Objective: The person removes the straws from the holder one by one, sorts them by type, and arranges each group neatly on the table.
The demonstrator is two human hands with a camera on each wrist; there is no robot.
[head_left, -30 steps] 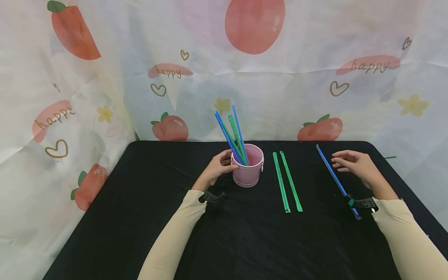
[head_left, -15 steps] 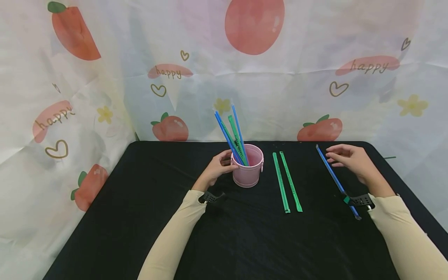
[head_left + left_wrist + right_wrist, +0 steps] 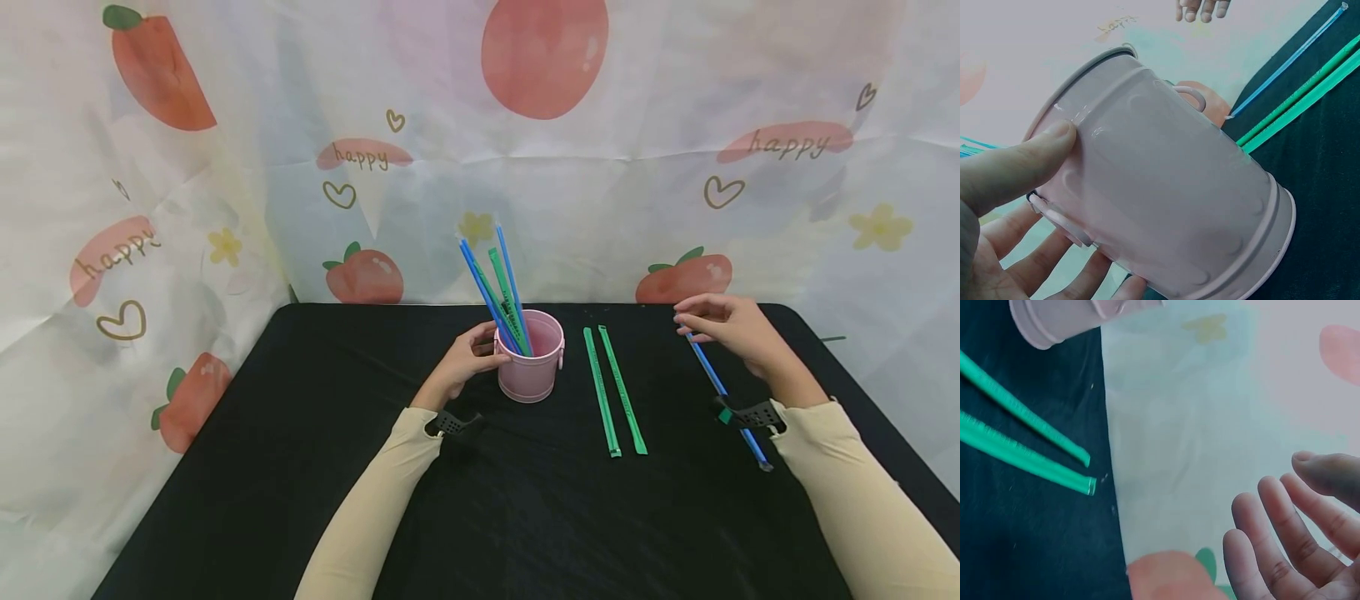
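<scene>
My left hand (image 3: pixel 463 365) holds the left side of a small pink bucket (image 3: pixel 528 377); in the left wrist view its thumb presses the bucket's wall (image 3: pixel 1166 175) near the rim, with the fingers around the side handle. Several blue and green wrapped straws (image 3: pixel 511 310) lean in the bucket. My right hand (image 3: pixel 735 333) hovers at the far end of a blue wrapped straw (image 3: pixel 708 363) lying on the table. In the right wrist view the fingers (image 3: pixel 1297 537) are loosely bent, thumb apart, with nothing between them. The straw's far tip is partly hidden behind the hand.
Two green wrapped straws (image 3: pixel 603 392) lie side by side between the bucket and the blue straw. A black cloth covers the table (image 3: pixel 517 517). Behind it hangs a pale curtain (image 3: pixel 570 208) printed with fruit.
My right hand has moved left and away from me, from beside the blue straw to over its far end. The left hand and bucket stay put.
</scene>
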